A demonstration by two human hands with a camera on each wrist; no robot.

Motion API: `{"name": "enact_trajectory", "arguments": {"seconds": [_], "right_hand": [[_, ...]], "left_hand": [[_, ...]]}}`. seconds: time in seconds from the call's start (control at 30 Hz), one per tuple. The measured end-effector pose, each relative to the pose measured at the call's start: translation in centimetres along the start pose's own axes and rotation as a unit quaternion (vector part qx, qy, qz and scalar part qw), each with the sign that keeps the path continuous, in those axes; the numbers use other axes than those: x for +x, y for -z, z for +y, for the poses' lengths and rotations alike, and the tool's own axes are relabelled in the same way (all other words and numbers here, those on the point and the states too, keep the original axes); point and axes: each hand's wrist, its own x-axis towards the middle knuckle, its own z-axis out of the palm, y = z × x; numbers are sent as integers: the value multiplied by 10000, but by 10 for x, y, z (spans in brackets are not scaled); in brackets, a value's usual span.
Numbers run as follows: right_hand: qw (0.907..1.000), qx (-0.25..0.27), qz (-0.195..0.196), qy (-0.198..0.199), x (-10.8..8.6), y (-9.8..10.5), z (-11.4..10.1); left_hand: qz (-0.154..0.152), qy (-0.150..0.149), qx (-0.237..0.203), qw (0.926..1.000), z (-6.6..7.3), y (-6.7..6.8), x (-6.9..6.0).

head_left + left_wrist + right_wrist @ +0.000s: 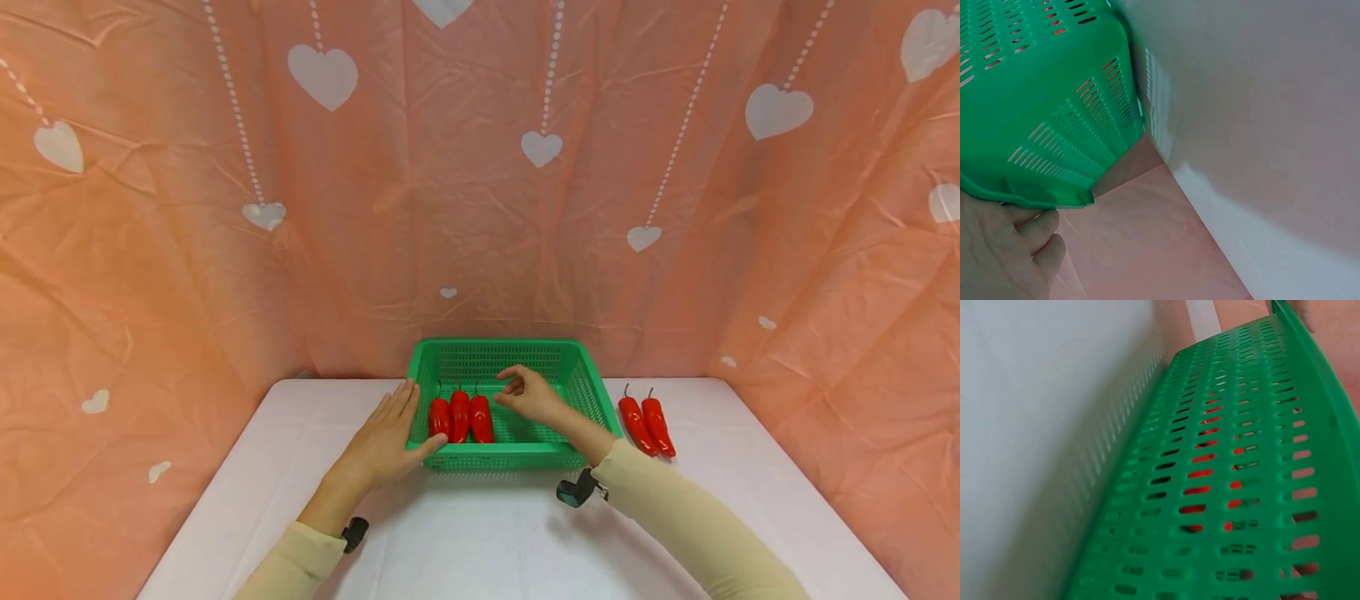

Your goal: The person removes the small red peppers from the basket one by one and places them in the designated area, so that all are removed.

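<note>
A green plastic basket (517, 450) with slotted walls stands at the back of the white table. Three red chili peppers (481, 421) lie side by side in its left part, stems toward the back. My left hand (381, 440) rests on the basket's left front corner, fingers straight along the left rim and thumb over the front rim. Over the inside of the basket, just right of those peppers, hovers my right hand (531, 398), its fingers loosely bent with nothing visible between them. The left wrist view shows the left fingers (1041, 231) against the rim.
Two more red chili peppers (657, 425) lie on the white tablecloth (480, 533), right of the basket. An orange curtain (480, 208) with white hearts hangs behind and along both sides. Each wrist carries a small black camera (576, 488).
</note>
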Motion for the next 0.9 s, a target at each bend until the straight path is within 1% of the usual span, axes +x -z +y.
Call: {"name": "enact_trajectory", "arguments": {"seconds": [0.27,0.4,0.5,0.67,0.9], "right_hand": [[9999,-52,-90,-49,2,-8,-3],[9998,-198,-14,-35,5,-12,-7],[9996,-269,19,-61,9,-15,-5],[9994,-284,5,-217,13,-20,-4],[9988,-287,-64,-381,16,-28,-2]], "left_hand": [[-15,11,-47,10000,0,-1,0],[-1,-4,-24,10000,0,0,0],[-3,-21,11,10000,0,0,0],[-53,-7,51,10000,0,0,1],[-23,5,35,10000,1,0,1]]}}
